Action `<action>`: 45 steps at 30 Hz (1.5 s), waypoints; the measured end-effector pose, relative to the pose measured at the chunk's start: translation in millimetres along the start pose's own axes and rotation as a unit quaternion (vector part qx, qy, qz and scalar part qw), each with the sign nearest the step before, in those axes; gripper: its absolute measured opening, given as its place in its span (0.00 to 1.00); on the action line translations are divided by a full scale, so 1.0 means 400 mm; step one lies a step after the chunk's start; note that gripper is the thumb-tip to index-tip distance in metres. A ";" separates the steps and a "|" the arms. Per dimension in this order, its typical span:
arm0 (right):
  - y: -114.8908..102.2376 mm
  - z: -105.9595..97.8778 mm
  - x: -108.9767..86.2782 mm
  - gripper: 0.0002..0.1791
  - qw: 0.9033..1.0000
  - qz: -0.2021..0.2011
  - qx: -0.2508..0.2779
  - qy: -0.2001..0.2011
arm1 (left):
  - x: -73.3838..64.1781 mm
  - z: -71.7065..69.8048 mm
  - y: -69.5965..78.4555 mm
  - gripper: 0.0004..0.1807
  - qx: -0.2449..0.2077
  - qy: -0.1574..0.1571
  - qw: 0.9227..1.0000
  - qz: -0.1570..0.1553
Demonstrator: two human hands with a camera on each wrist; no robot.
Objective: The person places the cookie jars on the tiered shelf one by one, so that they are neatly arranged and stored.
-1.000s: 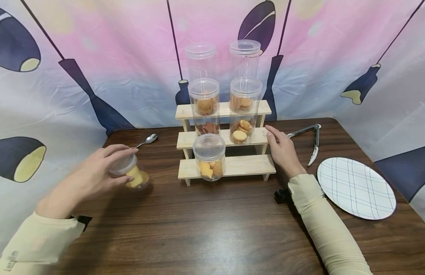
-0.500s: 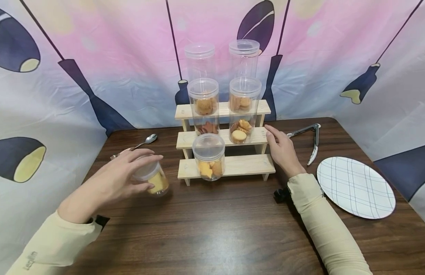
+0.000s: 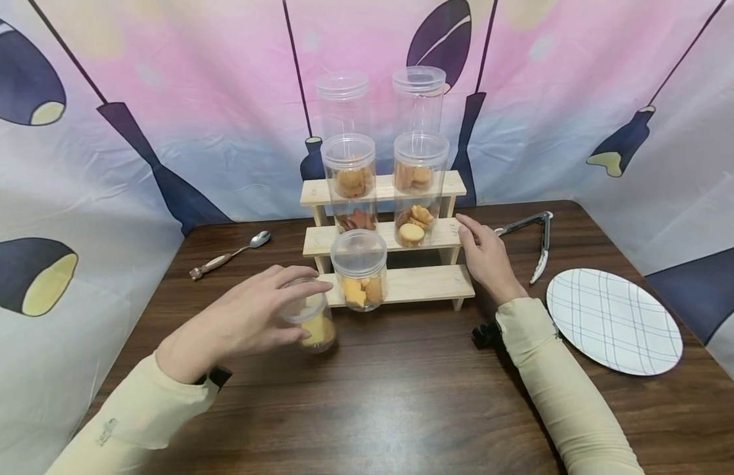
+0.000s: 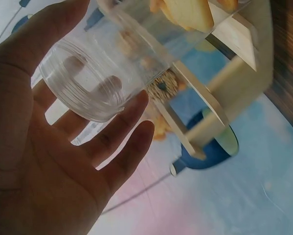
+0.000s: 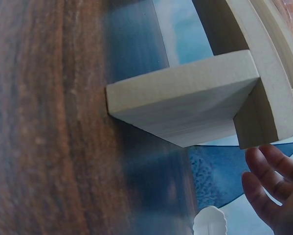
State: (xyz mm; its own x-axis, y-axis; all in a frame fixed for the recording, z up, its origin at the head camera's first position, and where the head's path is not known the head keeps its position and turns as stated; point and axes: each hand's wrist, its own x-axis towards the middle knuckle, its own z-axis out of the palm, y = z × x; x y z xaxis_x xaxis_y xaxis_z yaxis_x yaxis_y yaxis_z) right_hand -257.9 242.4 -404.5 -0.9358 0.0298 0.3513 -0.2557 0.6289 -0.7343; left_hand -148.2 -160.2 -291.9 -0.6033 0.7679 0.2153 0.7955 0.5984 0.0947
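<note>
In the head view my left hand (image 3: pixel 248 313) grips a clear lidded jar (image 3: pixel 319 332) of yellow cookies, just in front of the lowest shelf's left end. The left wrist view shows thumb and fingers spread around the jar's ridged lid (image 4: pixel 82 90). A second jar (image 3: pixel 361 270) of yellow cookies stands on the left half of that lowest step of the wooden three-tier rack (image 3: pixel 426 284). My right hand (image 3: pixel 491 260) is at the right end of the middle step; in the right wrist view its loosely bent fingertips (image 5: pixel 254 156) are right at the wood's edge.
Two tall jars (image 3: pixel 411 198) of cookies stand on the middle step, two more (image 3: pixel 417 105) on the top. A spoon (image 3: pixel 230 254) lies left. Tongs (image 3: pixel 545 244) and an oval checked plate (image 3: pixel 616 323) lie right. A patterned cloth (image 3: pixel 224 99) hangs behind.
My left hand has carried the jar rightward across the table to the rack's left front, uncovering the spoon's handle. The right hand has stayed at the rack.
</note>
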 end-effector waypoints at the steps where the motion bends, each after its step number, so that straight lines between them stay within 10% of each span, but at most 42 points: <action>1: -0.001 0.000 0.000 0.30 1.000 0.000 0.000 0.000 | 0.007 0.002 0.005 0.39 -0.002 -0.003 1.000 0.004; 29: -0.012 -0.007 0.007 0.30 1.000 0.005 0.000 0.000 | 0.221 0.024 0.148 0.38 -0.016 0.019 0.989 0.145; 45: -0.005 -0.007 0.001 0.30 1.000 0.007 0.002 -0.011 | 0.358 0.021 0.152 0.39 0.018 -0.031 0.993 0.110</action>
State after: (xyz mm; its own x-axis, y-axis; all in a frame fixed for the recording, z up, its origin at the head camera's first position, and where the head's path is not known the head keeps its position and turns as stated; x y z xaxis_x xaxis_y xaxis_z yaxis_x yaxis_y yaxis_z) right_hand -256.9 243.3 -401.1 -0.9442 0.0210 0.3288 -0.2439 0.6262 -0.7405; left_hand -186.9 -11.9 -263.5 -0.4177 0.8933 0.1659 0.9069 0.4210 0.0163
